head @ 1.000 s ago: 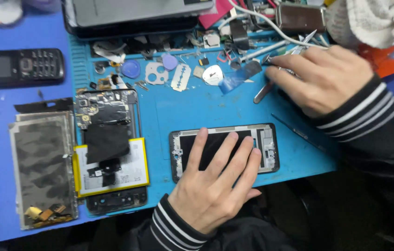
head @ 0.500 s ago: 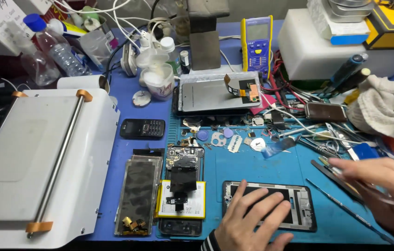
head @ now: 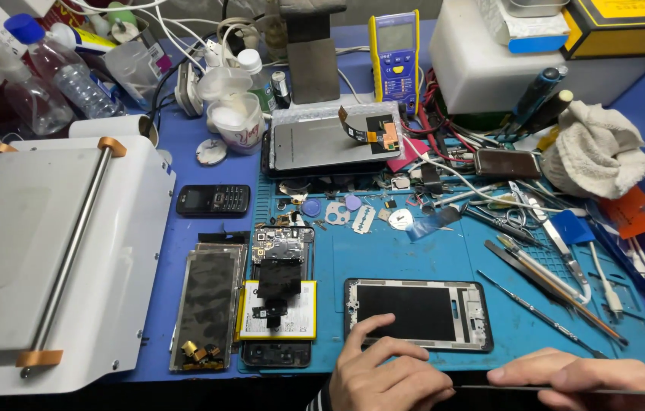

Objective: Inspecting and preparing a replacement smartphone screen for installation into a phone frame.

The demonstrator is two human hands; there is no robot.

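My left hand (head: 385, 373) rests at the near edge of the blue mat, its index fingertip touching the lower left of a black phone frame (head: 415, 313) lying flat. My right hand (head: 577, 378) is at the bottom edge of the view and pinches a thin metal tool (head: 612, 392) that runs out to the right. An opened phone with a white battery (head: 277, 304) lies left of the frame, and a dark back panel (head: 206, 304) lies beside that.
A white machine with a metal bar (head: 56, 259) fills the left. Tweezers and picks (head: 543, 274) lie right of the frame. Behind are a black keypad phone (head: 213, 199), a screen assembly (head: 334, 144), a yellow multimeter (head: 395, 53), a white cloth (head: 595, 148), bottles (head: 56, 76).
The view has tilted up from close over the mat to the whole bench. My left hand slid back off the phone frame to its near corner. My right hand came down from the parts to the near edge.
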